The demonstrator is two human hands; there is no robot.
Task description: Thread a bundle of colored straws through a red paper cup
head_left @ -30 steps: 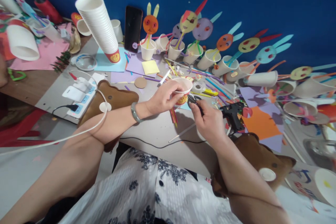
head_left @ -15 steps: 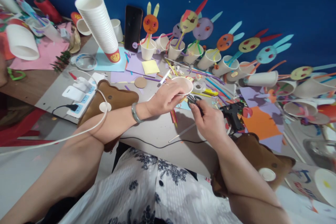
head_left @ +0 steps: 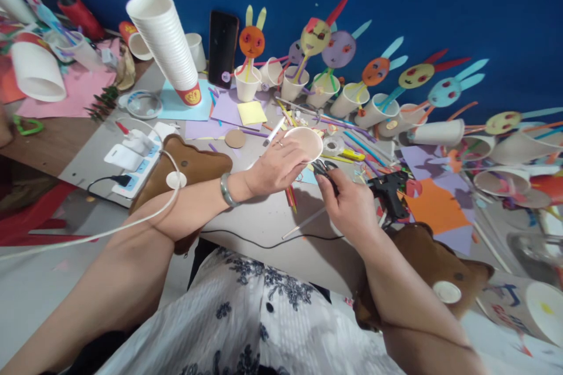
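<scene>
Paper cup (head_left: pixel 304 142): mouth up, ahead.
My nearer left hand (head_left: pixel 277 169) holds its left side, fingers curled; my right hand (head_left: pixel 352 205) closes round a black tool (head_left: pixel 326 174), angled towards the cup's near right edge.

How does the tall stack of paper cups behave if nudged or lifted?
The cup stack probably tips easily: it is tall on a narrow bottom cup. Likely light for its size, given thin-looking paper walls. Lifted from high up, lower cups might slip off, since they look merely nested.
</scene>
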